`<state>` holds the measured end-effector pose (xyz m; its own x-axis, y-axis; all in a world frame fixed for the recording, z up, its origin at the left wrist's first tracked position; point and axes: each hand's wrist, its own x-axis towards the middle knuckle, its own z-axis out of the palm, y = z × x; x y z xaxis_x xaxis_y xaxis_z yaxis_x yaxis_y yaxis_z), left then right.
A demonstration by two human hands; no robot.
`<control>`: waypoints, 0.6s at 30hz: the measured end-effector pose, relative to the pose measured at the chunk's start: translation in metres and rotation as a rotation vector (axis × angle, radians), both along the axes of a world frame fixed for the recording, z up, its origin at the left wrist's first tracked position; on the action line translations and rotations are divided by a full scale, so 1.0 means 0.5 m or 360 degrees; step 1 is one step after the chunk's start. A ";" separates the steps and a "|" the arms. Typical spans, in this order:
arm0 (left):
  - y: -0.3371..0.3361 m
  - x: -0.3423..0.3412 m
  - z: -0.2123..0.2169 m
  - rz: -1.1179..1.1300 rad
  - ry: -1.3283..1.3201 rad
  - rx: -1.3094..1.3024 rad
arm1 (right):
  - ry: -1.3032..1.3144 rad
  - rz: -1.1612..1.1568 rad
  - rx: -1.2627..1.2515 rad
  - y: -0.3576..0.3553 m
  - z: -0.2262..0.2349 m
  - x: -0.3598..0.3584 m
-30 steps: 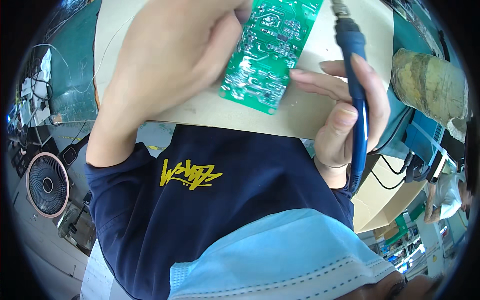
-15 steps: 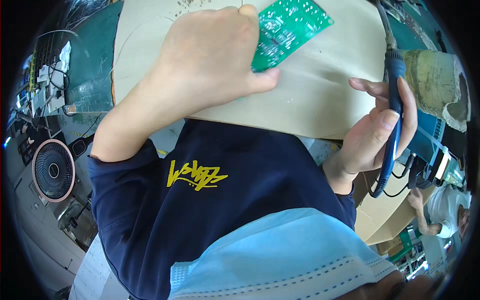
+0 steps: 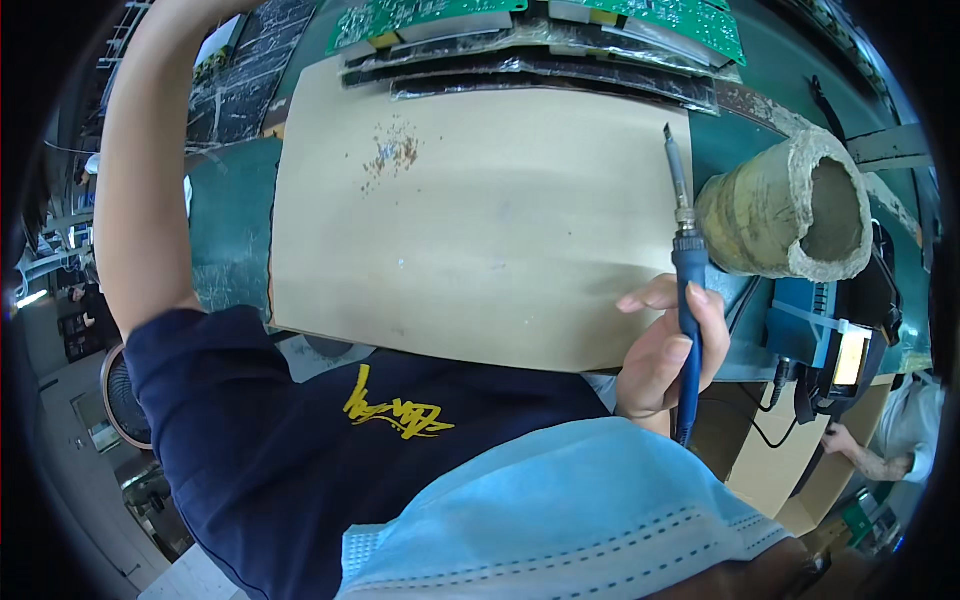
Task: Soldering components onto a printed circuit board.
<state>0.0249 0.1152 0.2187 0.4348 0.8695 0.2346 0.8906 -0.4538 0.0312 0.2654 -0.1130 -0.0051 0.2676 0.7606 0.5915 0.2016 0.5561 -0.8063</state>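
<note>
The right hand (image 3: 665, 350) sat at about four o'clock, fingers curled around the blue handle of a soldering iron (image 3: 685, 270), thumb stretched out toward nine o'clock. The iron stood nearly upright in the picture, its metal tip pointing to twelve o'clock just past the right edge of the tan board (image 3: 470, 220). The left arm (image 3: 150, 170) ran up the ten o'clock side and out of the top of the frame; its hand was out of sight, so whether it was spread or gripping could not be told.

The tan board filled the centre, bare across most of its face apart from a brownish stain (image 3: 395, 152) toward twelve o'clock. Its near edge lay against the person's dark blue shirt, and its left edge met the green mat (image 3: 230, 230).

Along the far edge, at twelve o'clock, green circuit boards (image 3: 540, 15) lay stacked over dark sheets. At two o'clock, just beside the iron, a crusted tan tube (image 3: 780, 210) lay on its side, its hollow mouth facing right; what was inside could not be seen. A blue unit (image 3: 825, 340) sat below it.
</note>
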 end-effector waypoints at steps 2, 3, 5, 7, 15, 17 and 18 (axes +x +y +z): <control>0.112 0.045 0.016 -0.0147 0.0030 -0.0018 | -0.0041 -0.0010 0.0048 0.007 -0.005 0.004; 0.163 0.060 0.013 -0.0144 0.0089 0.0007 | 0.0010 -0.0007 0.0053 0.006 -0.004 0.000; 0.266 0.093 -0.002 -0.0238 0.0233 0.0162 | -0.0023 -0.0013 0.0071 0.008 -0.005 0.003; 0.366 0.146 -0.014 -0.0046 0.0648 0.0060 | 0.0009 -0.0011 0.0074 0.008 -0.006 0.004; 0.577 0.248 -0.119 -0.0293 0.0483 -0.0185 | 0.0160 0.0034 0.0092 0.013 -0.019 0.006; 0.598 0.254 -0.137 -0.0310 0.0499 -0.0202 | 0.0163 0.0037 0.0069 0.011 -0.021 0.007; 0.603 0.256 -0.143 -0.0314 0.0502 -0.0206 | 0.0159 0.0038 0.0054 0.009 -0.021 0.007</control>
